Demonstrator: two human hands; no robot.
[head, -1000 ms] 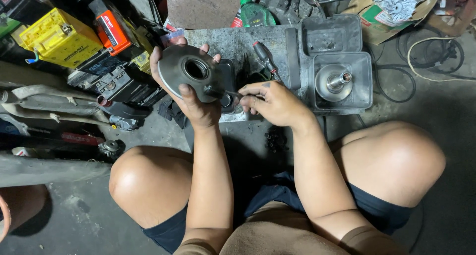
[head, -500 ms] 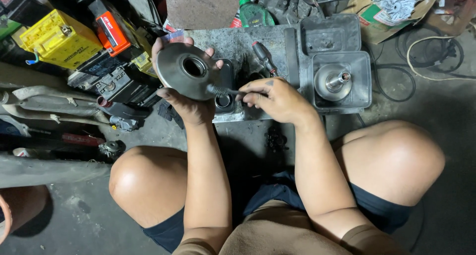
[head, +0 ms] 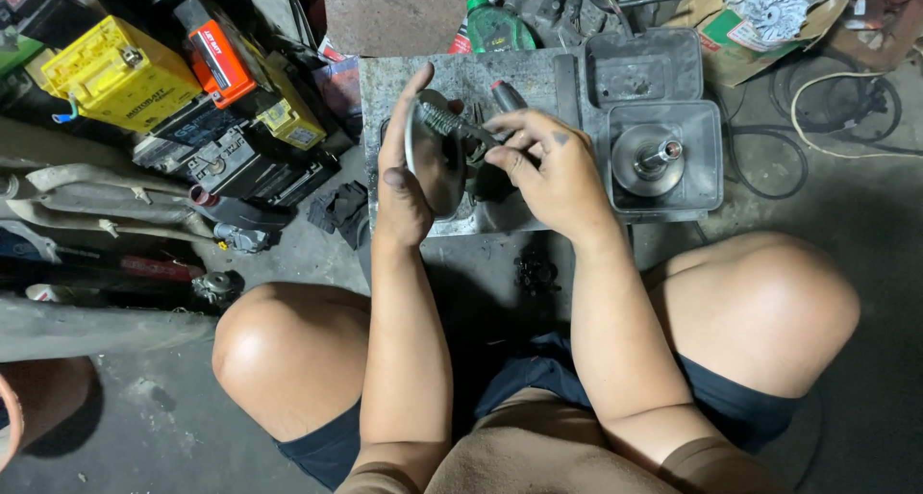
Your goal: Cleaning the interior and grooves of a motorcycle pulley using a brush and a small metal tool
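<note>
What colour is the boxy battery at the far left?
Yellow: the battery has a bright yellow case, seen clearly in the head view, upper left.

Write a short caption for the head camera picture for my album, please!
Left hand holds a round metal disc on edge while the right hand works a screwdriver against it.

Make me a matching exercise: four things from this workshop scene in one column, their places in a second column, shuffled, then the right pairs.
Things:
1. metal disc
2. yellow battery
3. green bottle
4. shiny cone-shaped part with a shaft

Places:
A. in the grey tray right of the hands
B. far left, among the clutter
C. held on edge in the left hand
D. at the top, behind the metal plate

Pairs: 1-C, 2-B, 3-D, 4-A

The right hand holds a small tool against the disc.
</note>
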